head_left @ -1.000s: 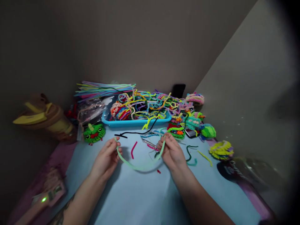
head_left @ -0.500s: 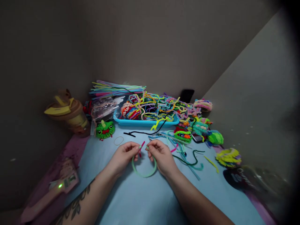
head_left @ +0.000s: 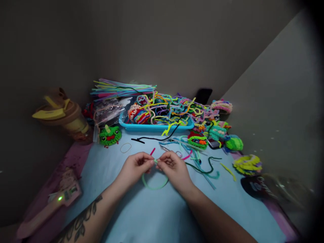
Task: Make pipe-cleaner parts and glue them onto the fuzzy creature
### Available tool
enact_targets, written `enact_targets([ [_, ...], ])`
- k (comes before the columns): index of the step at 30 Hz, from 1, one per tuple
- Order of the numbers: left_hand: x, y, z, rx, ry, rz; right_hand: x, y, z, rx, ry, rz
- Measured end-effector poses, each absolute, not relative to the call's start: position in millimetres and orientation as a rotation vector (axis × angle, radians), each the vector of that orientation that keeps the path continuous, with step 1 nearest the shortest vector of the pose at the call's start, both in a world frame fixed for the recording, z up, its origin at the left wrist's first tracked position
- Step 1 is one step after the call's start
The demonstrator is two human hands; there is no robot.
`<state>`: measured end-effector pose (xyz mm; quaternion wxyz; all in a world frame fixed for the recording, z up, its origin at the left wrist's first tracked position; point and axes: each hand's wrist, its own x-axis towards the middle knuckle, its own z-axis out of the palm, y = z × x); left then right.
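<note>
A light green pipe cleaner (head_left: 155,187) hangs in a loop between my hands, above the table. My left hand (head_left: 138,166) pinches one end of it, where a short pink pipe cleaner (head_left: 152,151) sticks up past the fingertips. The other green end is pinched in my right hand (head_left: 174,168). The fingertips of both hands nearly touch, and they hide most of the spot where the ends meet. Just behind my right hand lies a metal-tipped tool (head_left: 164,147), partly covered.
A blue tray (head_left: 157,128) heaped with bent pipe cleaners stands at the back. Left of it sits a green creature (head_left: 110,135); a pink glue gun (head_left: 43,212) with a lit green light lies front left. Finished pieces and a bottle (head_left: 265,190) line the right side.
My hands have come together, bringing the two ends of the green pipe cleaner close and closing the loop. Less of the pink piece shows. The view has shifted slightly.
</note>
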<state>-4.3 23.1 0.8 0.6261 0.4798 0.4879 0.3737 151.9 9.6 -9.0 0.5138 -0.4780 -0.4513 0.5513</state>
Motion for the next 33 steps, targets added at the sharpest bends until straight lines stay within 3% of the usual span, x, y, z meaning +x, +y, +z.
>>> enact_targets([
  [15, -3.8, 20.6, 4.9, 1.355, 1.210, 0.832, 154.1, 7.9, -12.8, -1.252, -1.301, 1.222],
  [24, -3.8, 19.8, 5.0, 1.433, 1.233, 0.840, 155.2, 11.6, -6.0, -1.209, -1.158, 1.571],
  [33, -3.6, 19.1, 5.9, 1.443, 1.264, 0.858, 155.9, 10.6, -2.7, -1.255, -1.239, 1.465],
])
